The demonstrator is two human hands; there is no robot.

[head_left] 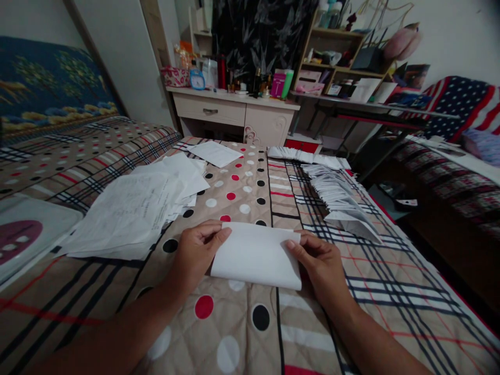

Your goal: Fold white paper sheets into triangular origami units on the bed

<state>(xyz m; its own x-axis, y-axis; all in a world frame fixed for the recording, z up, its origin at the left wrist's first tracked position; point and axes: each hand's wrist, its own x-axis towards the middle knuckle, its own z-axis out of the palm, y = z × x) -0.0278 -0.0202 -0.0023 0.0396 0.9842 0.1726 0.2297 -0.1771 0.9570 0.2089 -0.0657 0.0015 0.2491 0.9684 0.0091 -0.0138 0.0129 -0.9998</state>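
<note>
A white sheet of paper (255,258), folded over on itself, is held just above the patterned bedspread. My left hand (201,250) pinches its upper left corner, thumb on the near face and fingers behind. At the upper right corner, my right hand (318,260) grips the paper the same way. To the left lies a loose pile of papers (128,208), some with faint print. Another sheet (215,153) rests farther back. On the right, a long row of folded papers (332,192) leans in an overlapping stack, with a second row (304,156) behind it.
The bedspread (242,344) has dots, stripes and plaid. A white item with a pink oval (19,239) sits at the left edge. Beyond the bed stand a dresser (219,110) crowded with bottles and boxes, and a shelf unit (332,67). The bed's edge drops off at right.
</note>
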